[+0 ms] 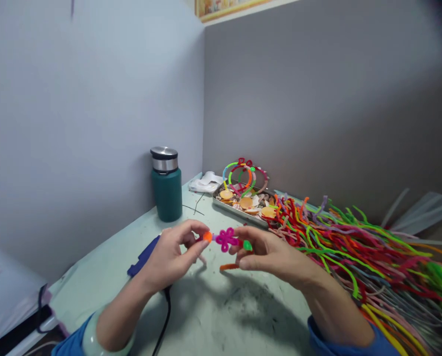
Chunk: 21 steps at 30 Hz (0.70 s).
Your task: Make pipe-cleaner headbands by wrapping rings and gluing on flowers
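Between my two hands, just above the table, is a pipe-cleaner craft piece with a magenta flower-shaped loop (226, 239) at its middle. My left hand (176, 252) pinches its left end, where an orange round part (207, 237) shows by the thumb and fingertip. At the other end my right hand (269, 254) has its fingers curled round the strand, close to a green bead-like part (247, 245). An orange-brown strand end (228, 267) sticks out below the right fingers. The parts of the piece behind my fingers are hidden.
A green bottle (167, 190) stands at the back left. Further back, a metal tray (235, 211) holds shells and coloured pipe-cleaner rings (243, 179). Heaped along the right are many pipe cleaners (339, 242). A dark blue object (142, 259) and a black cable (166, 316) lie near my left arm.
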Each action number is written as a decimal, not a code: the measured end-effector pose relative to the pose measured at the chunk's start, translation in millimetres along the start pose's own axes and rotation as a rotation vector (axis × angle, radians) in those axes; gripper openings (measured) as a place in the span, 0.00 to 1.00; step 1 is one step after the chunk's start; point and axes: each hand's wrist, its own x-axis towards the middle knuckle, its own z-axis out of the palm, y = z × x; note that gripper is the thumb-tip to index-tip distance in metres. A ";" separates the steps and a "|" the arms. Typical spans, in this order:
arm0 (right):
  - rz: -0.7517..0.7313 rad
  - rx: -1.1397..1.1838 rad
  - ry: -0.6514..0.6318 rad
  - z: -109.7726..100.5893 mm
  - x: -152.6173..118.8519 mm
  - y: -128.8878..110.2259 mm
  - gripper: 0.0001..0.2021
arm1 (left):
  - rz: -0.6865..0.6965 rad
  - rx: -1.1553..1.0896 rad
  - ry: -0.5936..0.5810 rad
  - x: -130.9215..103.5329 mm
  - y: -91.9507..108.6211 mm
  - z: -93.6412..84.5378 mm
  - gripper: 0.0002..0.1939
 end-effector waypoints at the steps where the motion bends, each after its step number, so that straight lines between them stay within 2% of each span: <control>1: 0.010 -0.006 0.024 -3.9 1.3 1.9 0.21 | -0.068 -0.064 0.021 1.2 -1.2 0.0 0.12; 4: 0.007 -0.060 0.107 -12.2 4.6 8.0 0.13 | -0.212 -0.229 0.015 4.5 -3.1 -1.5 0.17; 7: -0.058 -0.064 0.177 -16.5 6.7 13.8 0.11 | -0.309 -0.325 -0.070 5.6 -1.0 -5.1 0.21; 11: -0.100 -0.051 0.236 -19.1 9.1 18.8 0.11 | -0.416 -0.395 -0.154 4.7 3.9 -8.0 0.20; 15: -0.140 -0.025 0.244 -18.1 10.6 20.1 0.11 | -0.436 -0.414 -0.209 4.9 2.7 -4.3 0.19; 21: -0.195 0.077 0.157 -16.0 8.2 21.1 0.16 | -0.430 -0.440 -0.219 5.7 -2.0 -1.0 0.17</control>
